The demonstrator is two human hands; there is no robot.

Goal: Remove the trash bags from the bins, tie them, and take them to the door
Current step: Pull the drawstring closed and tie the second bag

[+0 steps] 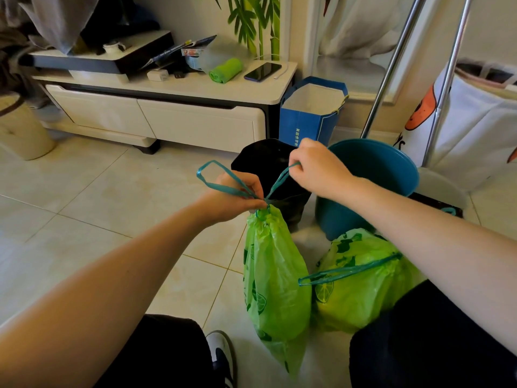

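The left hand (237,197) pinches the green drawstring trash bag (275,278) at its gathered neck; the right hand (316,166) pulls a teal drawstring (279,179).

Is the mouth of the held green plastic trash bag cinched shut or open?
Cinched shut: the green plastic trash bag gathers tightly at its neck, where both hands, left and right, pull the teal drawstring.

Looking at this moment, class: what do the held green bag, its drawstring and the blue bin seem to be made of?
Green bag: thin glossy plastic film; it crinkles, light passes through.
Drawstring: teal plastic ribbon, flat and shiny, pulled by the left hand and right hand.
Blue bin: probably rigid moulded plastic, smooth with a slight sheen.
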